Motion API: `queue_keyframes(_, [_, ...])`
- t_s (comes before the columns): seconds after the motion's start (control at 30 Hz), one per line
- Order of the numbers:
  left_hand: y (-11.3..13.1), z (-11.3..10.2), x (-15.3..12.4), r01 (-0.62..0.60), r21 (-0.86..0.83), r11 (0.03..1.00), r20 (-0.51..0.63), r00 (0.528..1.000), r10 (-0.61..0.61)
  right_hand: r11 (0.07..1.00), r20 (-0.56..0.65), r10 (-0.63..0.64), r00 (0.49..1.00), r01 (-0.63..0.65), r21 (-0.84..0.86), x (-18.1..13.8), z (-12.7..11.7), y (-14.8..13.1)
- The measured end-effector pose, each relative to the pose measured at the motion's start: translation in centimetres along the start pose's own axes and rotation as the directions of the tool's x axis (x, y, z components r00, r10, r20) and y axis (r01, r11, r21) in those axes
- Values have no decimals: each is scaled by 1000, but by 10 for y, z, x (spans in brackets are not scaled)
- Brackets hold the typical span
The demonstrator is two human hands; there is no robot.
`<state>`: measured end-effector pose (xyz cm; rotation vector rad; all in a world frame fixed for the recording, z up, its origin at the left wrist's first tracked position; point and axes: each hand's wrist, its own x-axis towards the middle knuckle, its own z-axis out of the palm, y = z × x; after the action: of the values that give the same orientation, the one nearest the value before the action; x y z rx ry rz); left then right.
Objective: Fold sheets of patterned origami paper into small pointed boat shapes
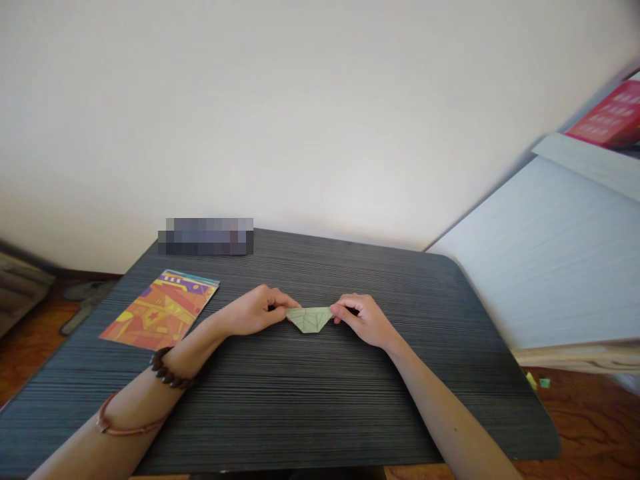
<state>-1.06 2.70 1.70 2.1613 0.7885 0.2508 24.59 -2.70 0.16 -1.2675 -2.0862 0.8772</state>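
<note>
A small piece of folded light-green paper [311, 320] with dark lines on it is held over the middle of the table. Its top edge is straight and its lower corners slant inward. My left hand [260, 310] pinches the paper's left corner between thumb and fingers. At the opposite corner, my right hand [364, 319] grips it the same way. A dark beaded bracelet [170, 370] and a thin brown band [131, 430] are on my left forearm.
The dark, ribbed table [310, 407] stands against a pale wall. Bright orange, yellow and purple sheets or booklets [163, 310] lie at the left. Behind them is a blurred-out object [206, 237]. A white cabinet [565, 253] borders the right side, with a red box [607, 117] on top.
</note>
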Motion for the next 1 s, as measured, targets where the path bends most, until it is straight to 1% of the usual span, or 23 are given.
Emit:
queue_keyframes(0.1, [0,-4,-2,-12,-3,1000,25,1000,12,1000,0,-3,1000,3,2,0,-1,-1])
queue_keyframes(0.23, [2,-7,-3,-57,-73,996,43,997,60,1000,-3,-8,1000,8,-2,0,0,-1])
queue_keyframes(0.3, [5,-5,-2,-50,-101,994,36,998,54,1000,-10,-7,1000,7,-18,0,2,-1])
queue_keyframes(0.4, [8,3,3,14,-54,998,-15,1000,-15,998,-16,-5,1000,4,-58,1,6,-2])
queue_keyframes(0.47, [10,10,7,44,-1,999,-71,996,-44,996,-25,-8,1000,5,-91,1,9,-4])
queue_keyframes(0.63, [8,23,14,114,42,993,-170,980,-105,989,-69,-25,997,14,-147,2,17,-10])
queue_keyframes(0.8, [8,24,13,130,62,990,-157,980,-119,992,-86,-20,996,9,-128,4,19,-9])
queue_keyframes(0.9, [9,22,12,95,65,993,-138,987,-86,992,-85,-19,996,9,-123,4,16,-5])
queue_keyframes(1.0, [10,20,12,60,60,996,-145,988,-51,991,-95,-14,995,1,-135,4,10,0])
